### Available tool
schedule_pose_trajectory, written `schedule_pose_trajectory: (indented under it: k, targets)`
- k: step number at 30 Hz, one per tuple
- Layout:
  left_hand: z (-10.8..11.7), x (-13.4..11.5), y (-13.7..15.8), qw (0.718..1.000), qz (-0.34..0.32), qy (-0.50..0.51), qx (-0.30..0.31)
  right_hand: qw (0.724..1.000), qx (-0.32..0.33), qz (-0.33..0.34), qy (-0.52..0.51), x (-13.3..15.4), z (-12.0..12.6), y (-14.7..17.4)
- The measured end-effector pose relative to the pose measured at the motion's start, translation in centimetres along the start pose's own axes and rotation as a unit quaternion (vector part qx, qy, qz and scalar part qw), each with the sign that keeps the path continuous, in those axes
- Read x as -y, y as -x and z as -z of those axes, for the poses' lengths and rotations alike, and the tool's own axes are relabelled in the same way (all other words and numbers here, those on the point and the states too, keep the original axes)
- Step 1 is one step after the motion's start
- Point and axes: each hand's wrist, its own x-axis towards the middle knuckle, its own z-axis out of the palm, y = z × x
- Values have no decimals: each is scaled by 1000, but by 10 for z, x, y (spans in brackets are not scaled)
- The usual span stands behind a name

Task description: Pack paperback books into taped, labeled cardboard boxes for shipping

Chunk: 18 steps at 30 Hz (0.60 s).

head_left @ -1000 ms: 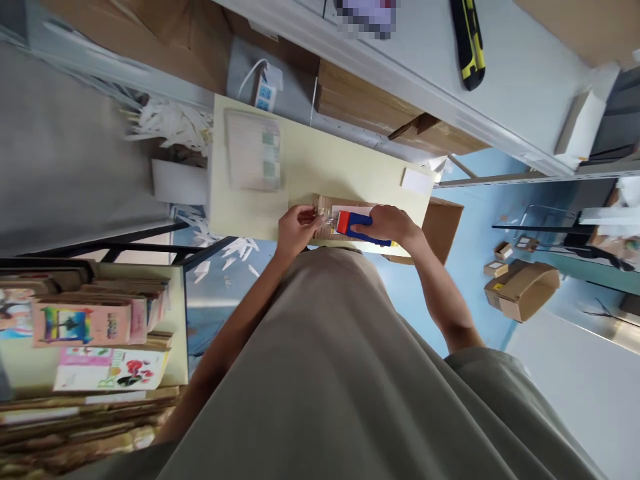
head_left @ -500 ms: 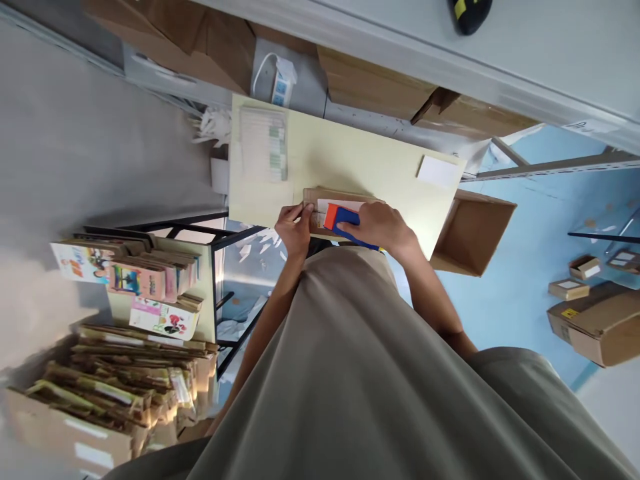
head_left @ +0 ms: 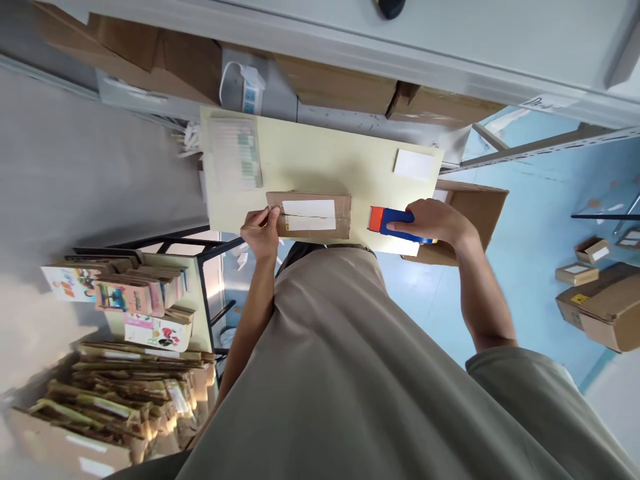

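Note:
A flat brown cardboard package (head_left: 343,217) with a white label lies on the pale yellow table in front of me. A thin dark line runs lengthwise across the label. My left hand (head_left: 263,230) pinches the package's left end, thumb on top. In my right hand (head_left: 435,220) is a blue-and-orange tape dispenser (head_left: 395,221), gripped at its right part. Its orange end points left toward the package, with a gap of bare table between them. Whether tape spans that gap I cannot make out.
The table (head_left: 320,157) also bears a clear plastic case (head_left: 233,153) and a white card (head_left: 414,163). An open carton (head_left: 480,220) stands off its right end. Books (head_left: 130,287) and a carton of packed parcels (head_left: 70,433) are at the left. A shelf (head_left: 320,50) spans the far side.
The tape dispenser has moved right with my right hand, off the package and past its right end, baring the label. My left hand keeps its pinch on the left end. The view has shifted.

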Motion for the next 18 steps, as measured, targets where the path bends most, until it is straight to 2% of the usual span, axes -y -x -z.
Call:
schedule_pose_trajectory:
  k: [6,9,18]
  targets:
    - [-1,2,-1,999,-2,-37,-14,1000,-7,1,7,-5,-16,-20]
    - [-3,3,-1,999,-2,-32,-13,1000,-16,-2,16,1,-22,-29]
    - [0,2,2,1000,0,-7,-1,994,-91,-27,54,63,-60,-37]
